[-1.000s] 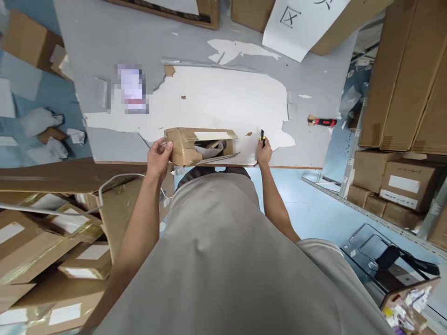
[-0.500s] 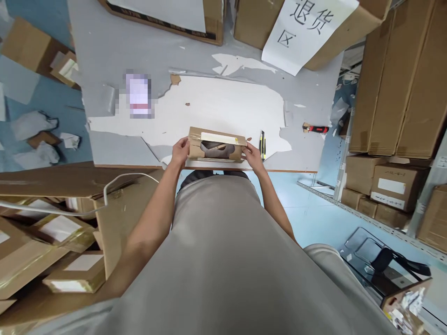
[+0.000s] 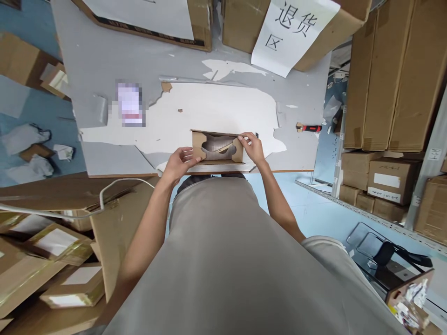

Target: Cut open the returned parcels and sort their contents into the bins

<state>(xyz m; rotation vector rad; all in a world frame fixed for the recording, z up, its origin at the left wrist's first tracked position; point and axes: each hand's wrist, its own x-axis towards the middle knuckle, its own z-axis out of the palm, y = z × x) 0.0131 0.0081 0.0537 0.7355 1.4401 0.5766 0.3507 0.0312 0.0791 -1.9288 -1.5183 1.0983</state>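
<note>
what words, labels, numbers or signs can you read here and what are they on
"退货区": white sheet on a cardboard box
Too small: handwriting on the shelf box, right
Too small: tag on the shelf upright
Blurred: black strip along the big box, top
Pixelated: item on the table's left
No legible print: open carton, pale labels at lower left

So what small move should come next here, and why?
Perhaps fold back the end flaps: the cardboard box is open on top, the left hand and right hand are at its ends, and those flaps partly cover the grey contents.
</note>
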